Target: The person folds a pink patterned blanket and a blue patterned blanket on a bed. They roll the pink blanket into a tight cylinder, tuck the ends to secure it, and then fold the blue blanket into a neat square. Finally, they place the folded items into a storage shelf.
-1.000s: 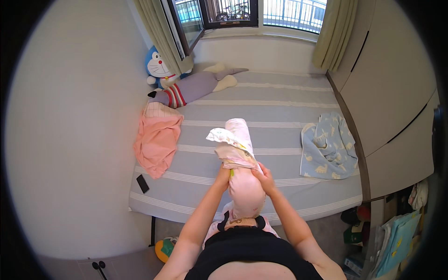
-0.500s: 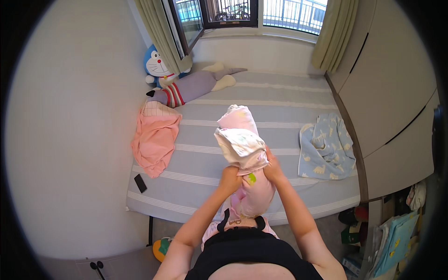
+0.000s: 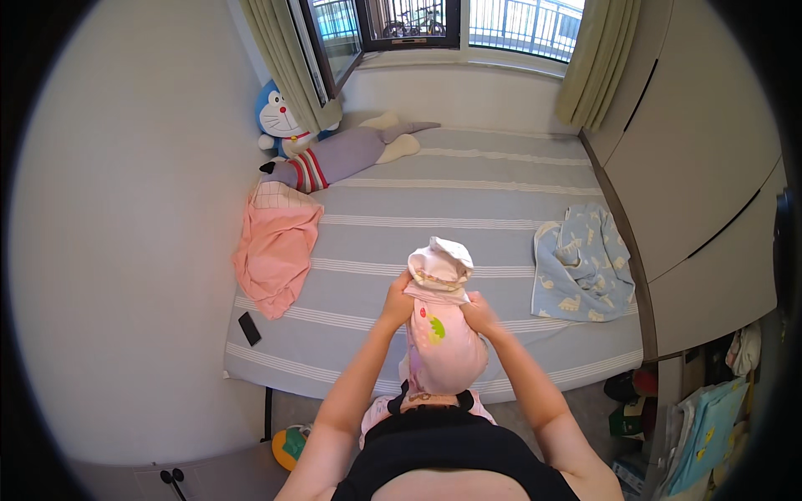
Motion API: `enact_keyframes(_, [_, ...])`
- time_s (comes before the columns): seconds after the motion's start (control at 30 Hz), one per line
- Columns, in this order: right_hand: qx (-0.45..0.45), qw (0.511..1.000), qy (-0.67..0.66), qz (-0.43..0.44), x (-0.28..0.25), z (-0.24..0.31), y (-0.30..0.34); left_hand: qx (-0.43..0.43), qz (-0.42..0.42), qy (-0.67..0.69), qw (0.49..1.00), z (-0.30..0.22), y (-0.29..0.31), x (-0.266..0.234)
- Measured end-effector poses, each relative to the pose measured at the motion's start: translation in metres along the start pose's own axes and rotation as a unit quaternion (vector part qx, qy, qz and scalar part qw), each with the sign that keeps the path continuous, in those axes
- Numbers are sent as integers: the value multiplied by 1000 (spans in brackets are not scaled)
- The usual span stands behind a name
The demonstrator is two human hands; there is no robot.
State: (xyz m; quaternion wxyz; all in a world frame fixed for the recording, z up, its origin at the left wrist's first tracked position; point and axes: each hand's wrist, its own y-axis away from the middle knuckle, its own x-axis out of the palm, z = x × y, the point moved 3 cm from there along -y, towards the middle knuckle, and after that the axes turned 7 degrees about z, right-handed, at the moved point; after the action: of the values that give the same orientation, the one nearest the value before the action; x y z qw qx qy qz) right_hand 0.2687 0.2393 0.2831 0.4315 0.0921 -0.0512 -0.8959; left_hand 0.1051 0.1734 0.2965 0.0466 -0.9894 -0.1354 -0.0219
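Between my hands hangs a plump pink cloth bundle (image 3: 447, 355), pillow-like, with a green and red print on its near side. Its exact kind I cannot tell. At its far end, a white and pale pink fold of cloth (image 3: 440, 263) stands up in a loose, rounded tuft. My left hand (image 3: 398, 301) is closed on the left edge of the cloth, just below this fold. On the opposite edge, my right hand (image 3: 479, 314) pinches the cloth at about the same height. The bundle's near end reaches down to my body.
A striped grey bed (image 3: 493, 196) lies ahead. On it are a pink cloth (image 3: 280, 246), a black phone (image 3: 250, 329), a blue patterned blanket (image 3: 583, 265) and a long grey plush toy (image 3: 351, 156). A blue plush toy (image 3: 280, 117) sits by the curtain. Wardrobe doors (image 3: 710, 150) line the right.
Both hands have shifted, the left one up and away from me. The far part of the bundle has drawn nearer and shortened, and its printed side now faces up.
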Motion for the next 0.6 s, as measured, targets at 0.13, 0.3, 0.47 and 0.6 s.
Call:
enact_keyframes(0.13, [-44, 932, 309, -187, -8, 48, 5, 5, 27, -95, 995, -8, 2, -7])
enact_keyframes(0.3, [-119, 954, 160, -224, -22, 37, -7, 34, 46, -101, 993, -42, 14, 21])
enact_keyframes(0.47, [-13, 989, -147, -29, -9, 24, -6, -99, 54, -118, 987, -10, 27, 12])
enact_keyframes(0.6, [62, 981, -181, 11, -6, 15, -3, -12, -85, -36, 996, 11, 24, 2])
